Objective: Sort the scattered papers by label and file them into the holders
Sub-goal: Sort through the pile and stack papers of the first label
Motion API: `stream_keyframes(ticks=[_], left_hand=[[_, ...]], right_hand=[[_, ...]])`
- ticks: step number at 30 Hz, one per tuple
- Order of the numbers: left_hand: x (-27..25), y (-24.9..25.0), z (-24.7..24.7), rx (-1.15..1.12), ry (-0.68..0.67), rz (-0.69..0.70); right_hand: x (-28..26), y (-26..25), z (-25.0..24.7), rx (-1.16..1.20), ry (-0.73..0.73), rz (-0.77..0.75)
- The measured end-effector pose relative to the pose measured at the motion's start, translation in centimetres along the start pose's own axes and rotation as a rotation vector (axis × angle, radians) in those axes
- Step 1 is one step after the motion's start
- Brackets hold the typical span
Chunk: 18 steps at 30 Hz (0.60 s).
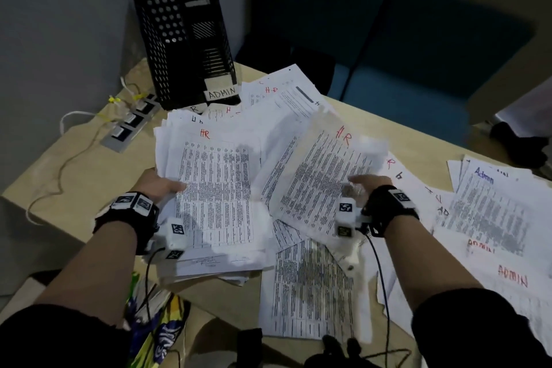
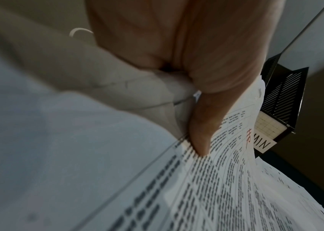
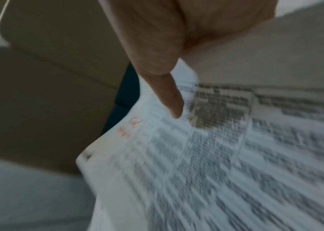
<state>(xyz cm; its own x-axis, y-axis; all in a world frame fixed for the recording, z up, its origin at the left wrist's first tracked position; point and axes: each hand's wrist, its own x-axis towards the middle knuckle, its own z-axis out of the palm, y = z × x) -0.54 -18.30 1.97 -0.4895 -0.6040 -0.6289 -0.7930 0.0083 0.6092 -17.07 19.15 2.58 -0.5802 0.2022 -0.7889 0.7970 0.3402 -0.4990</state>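
Observation:
My left hand [image 1: 162, 185] grips the left edge of a thick stack of printed sheets marked HR [image 1: 215, 188], thumb on top; the left wrist view shows the thumb [image 2: 200, 134] pressing on that stack [image 2: 236, 179]. My right hand [image 1: 369, 181] holds a single sheet marked HR [image 1: 316, 176] lifted just right of the stack, blurred with motion; its thumb [image 3: 173, 101] lies on the sheet [image 3: 206, 164]. Two black mesh file holders [image 1: 179, 45] stand at the table's far left corner, one labelled ADMIN [image 1: 221, 93]. More HR sheets [image 1: 286, 95] lie behind the stack.
A pile of sheets marked ADMIN [image 1: 501, 218] covers the table's right side. Another printed sheet [image 1: 310, 287] lies near the front edge. A power strip [image 1: 131, 119] with cables sits at the left. A colourful bag [image 1: 155, 323] lies at the front left. Blue seats [image 1: 403, 54] stand beyond the table.

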Motion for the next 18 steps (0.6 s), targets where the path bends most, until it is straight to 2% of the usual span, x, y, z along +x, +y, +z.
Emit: stream_keyframes(ticks=[3,7,11,13,16,18], left_hand=[[0.2,0.0,0.1,-0.002,0.0,0.007],[0.5,-0.2,0.1,0.016,-0.011,0.003],[0.9,-0.5,-0.2,-0.019,-0.053,-0.032],[1.2,-0.7,-0.3,-0.023,-0.081,-0.035],[1.1,-0.6,-0.4,-0.04,-0.108,-0.028],[1.5,-0.6,-0.6,-0.037,-0.122,-0.03]], right_hand=[[-0.1,-0.2,2.1,-0.081,0.086,-0.024],[0.0,-0.3,3.0,-0.19,0.04,-0.066],[-0.4,-1.7,3.3,-0.328,0.186,-0.157],[-0.8,-2.5,3.4,-0.388,0.192,-0.2],[-1.3,-3.1,3.2,-0.63,0.136,-0.228],[-1.0,-3.7,2.4,-0.726,0.207,-0.286]])
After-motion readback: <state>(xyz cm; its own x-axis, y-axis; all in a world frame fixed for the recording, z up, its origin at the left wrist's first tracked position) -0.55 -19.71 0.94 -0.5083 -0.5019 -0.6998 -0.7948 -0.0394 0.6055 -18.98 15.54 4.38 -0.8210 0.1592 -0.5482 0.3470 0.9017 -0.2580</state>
